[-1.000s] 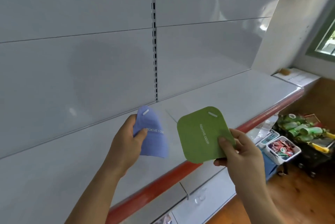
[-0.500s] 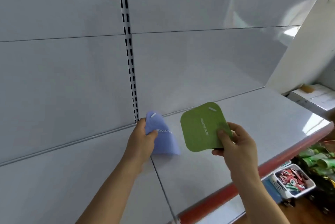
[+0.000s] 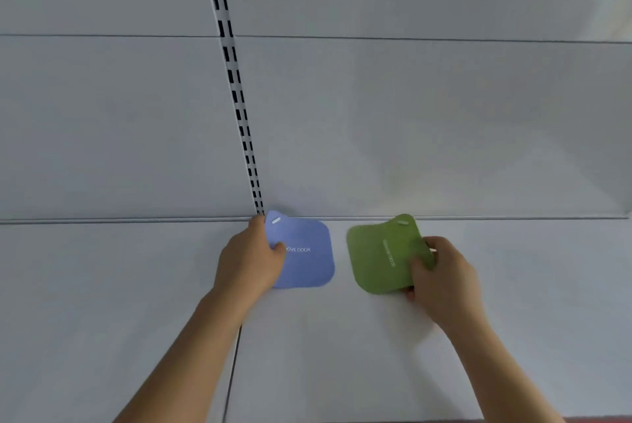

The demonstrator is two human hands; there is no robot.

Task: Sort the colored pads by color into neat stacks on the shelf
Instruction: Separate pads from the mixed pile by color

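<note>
- Your left hand (image 3: 251,260) pinches the blue pad (image 3: 302,253), thumb on top, far on the shelf (image 3: 342,354).
- Your right hand (image 3: 443,274) fingers pinch the green pad (image 3: 379,256), just right of it, apart.

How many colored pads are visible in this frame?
2. The blue pad is in the left hand, at the back of the shelf near the slotted upright. The green pad is in the right hand, beside it. Neither hand visibly hides more.
</note>
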